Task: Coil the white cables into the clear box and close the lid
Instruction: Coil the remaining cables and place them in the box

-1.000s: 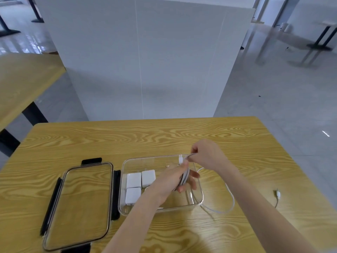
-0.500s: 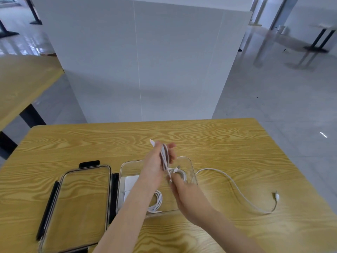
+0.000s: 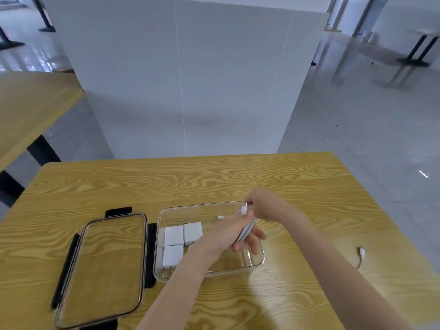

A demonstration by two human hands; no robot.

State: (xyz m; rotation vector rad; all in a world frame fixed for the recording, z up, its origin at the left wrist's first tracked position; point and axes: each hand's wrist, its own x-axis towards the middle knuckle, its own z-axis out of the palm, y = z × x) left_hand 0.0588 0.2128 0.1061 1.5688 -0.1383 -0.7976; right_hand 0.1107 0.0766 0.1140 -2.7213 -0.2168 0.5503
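A white partition (image 3: 185, 79) stands behind the wood table (image 3: 214, 182). Over the open box (image 3: 258, 262), the left hand (image 3: 234, 234) grips the coiled cable (image 3: 246, 231) while the right hand (image 3: 264, 204) pinches its strand. The lid (image 3: 102, 267) lies left, three chargers (image 3: 182, 242) sit inside, and a loose plug (image 3: 362, 253) lies right.

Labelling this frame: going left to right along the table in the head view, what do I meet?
Lid → white chargers in the clear box → left hand holding coiled cable → loose plug.
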